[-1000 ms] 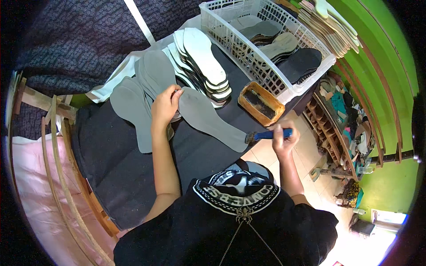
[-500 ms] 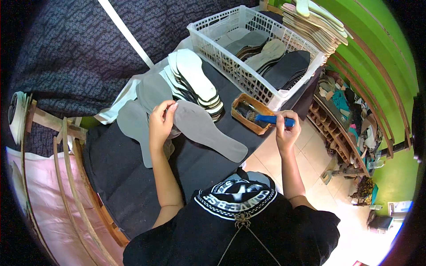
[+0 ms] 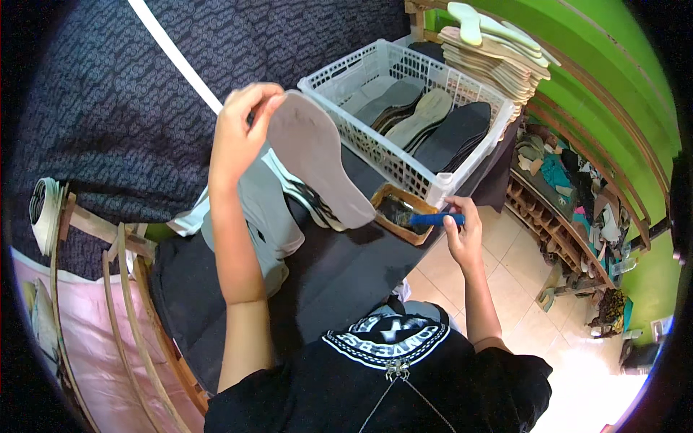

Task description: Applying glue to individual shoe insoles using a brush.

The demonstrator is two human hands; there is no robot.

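Left hand [image 3: 242, 133] pinches flat grey foam insole [image 3: 317, 162] at 11 o'clock end; looks light, bendy. Right hand [image 3: 462, 234] grips blue-handled brush [image 3: 422, 219].

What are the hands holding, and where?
The left hand grips a grey insole by one end, lifted up. The right hand holds a brush by its blue handle.
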